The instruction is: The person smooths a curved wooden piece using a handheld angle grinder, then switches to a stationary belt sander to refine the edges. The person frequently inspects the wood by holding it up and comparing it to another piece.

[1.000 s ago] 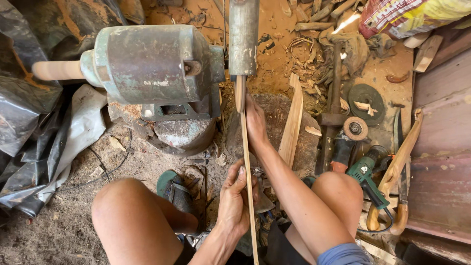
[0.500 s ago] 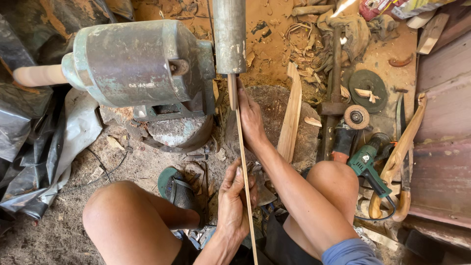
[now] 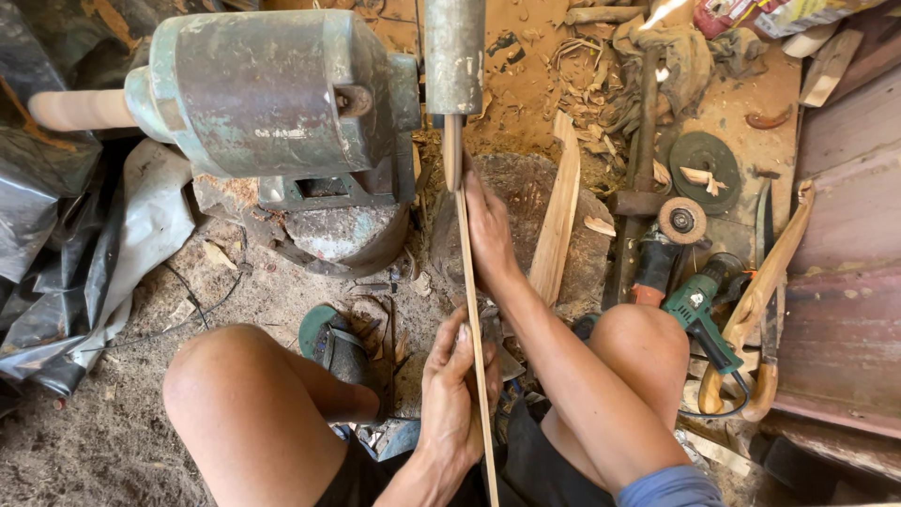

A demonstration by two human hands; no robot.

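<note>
A long thin wooden stick runs from my lap up to the grey sanding drum on the shaft of a big green-grey motor. My left hand grips the stick low down, near my knees. My right hand holds the stick further up, just below the drum, with the fingers wrapped around it. The stick's tip touches the drum's lower end. My bare knees sit on either side.
A wooden block with a flat slat lies under my right hand. To the right lie a green angle grinder, a grinding disc, a hammer and curved wooden pieces. Black plastic sheeting covers the left.
The view has shifted a little, with the motor and drum nearer the top. Both hands keep their grip on the stick against the drum.
</note>
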